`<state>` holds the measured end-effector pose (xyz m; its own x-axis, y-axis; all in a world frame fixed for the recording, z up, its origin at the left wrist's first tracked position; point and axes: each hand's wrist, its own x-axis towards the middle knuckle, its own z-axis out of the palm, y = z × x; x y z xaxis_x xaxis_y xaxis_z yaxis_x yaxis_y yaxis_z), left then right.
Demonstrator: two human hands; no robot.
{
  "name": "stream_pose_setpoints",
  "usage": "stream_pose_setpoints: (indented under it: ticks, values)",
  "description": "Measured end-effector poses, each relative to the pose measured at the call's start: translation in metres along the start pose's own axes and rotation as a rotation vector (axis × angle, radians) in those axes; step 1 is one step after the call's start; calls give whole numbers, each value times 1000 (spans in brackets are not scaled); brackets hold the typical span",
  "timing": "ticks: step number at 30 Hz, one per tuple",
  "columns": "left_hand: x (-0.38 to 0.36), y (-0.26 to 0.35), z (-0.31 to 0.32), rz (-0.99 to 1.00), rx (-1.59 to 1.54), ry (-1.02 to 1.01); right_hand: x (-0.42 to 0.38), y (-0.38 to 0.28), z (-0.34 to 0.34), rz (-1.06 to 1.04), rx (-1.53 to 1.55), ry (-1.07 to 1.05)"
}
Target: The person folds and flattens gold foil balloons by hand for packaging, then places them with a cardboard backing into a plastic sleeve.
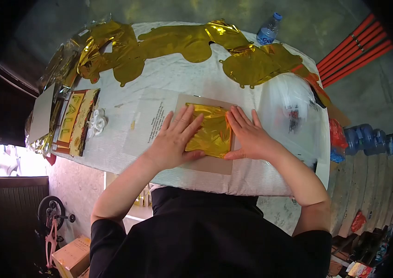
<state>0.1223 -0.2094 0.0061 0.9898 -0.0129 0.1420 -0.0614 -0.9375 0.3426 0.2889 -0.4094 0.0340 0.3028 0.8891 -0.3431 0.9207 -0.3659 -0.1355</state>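
A folded piece of shiny gold foil [211,132] lies in front of me on a grey-brown card [205,167]. My left hand [173,143] rests flat along its left edge, fingers spread and thumb at the lower corner. Along the opposite edge lies my right hand [253,139], also flat, with its fingers stretched out and thumb near the bottom corner. Both hands touch the foil, and neither is closed around it. Just left of the card is a clear plastic bag [143,118] with printed text, partly under the card.
Flat gold foil balloons [173,41] stretch across the table's far side. A water bottle [269,30] stands at the back. Clear plastic bags [289,106] lie to the right. A white ribbon bundle [97,123] and printed packets [73,123] sit at left on the white-covered table [113,153].
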Motion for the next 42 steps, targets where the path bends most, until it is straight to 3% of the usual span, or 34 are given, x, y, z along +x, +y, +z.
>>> stream_pose_setpoints:
  ticks: [4, 6, 13, 16, 18, 21, 28, 30, 37, 39, 42]
  values:
    - [-4, -1, 0, -62, 101, 47, 0, 2, 7, 0, 7, 17]
    - [-4, 1, 2, -80, 126, -82, 1, 5, 11, -13, 17, 28]
    - [4, 15, 8, -82, 137, -97, 2, 6, 18, -59, 14, 87]
    - [14, 15, 6, -60, 188, 57, 2, 7, 18, -51, 19, 99]
    - [33, 7, -3, -46, -26, 84, 2, 5, 17, -45, 16, 106]
    - [66, -5, 10, 62, -30, 238, 2, 3, 14, -31, 35, 105]
    - [98, -8, 20, 64, -60, 103, 1, 4, 18, -44, 74, 163]
    - [101, -8, 16, -37, -167, -25, 1, 5, 20, -47, 81, 168]
    - [112, -14, 18, 0, -207, 11, 1, 6, 22, -49, 75, 167]
    - [113, -14, 16, -84, -286, 25, 1, 6, 23, -50, 81, 184]
    - [113, -17, 16, -31, -193, 12, 1, 6, 23, -46, 77, 173]
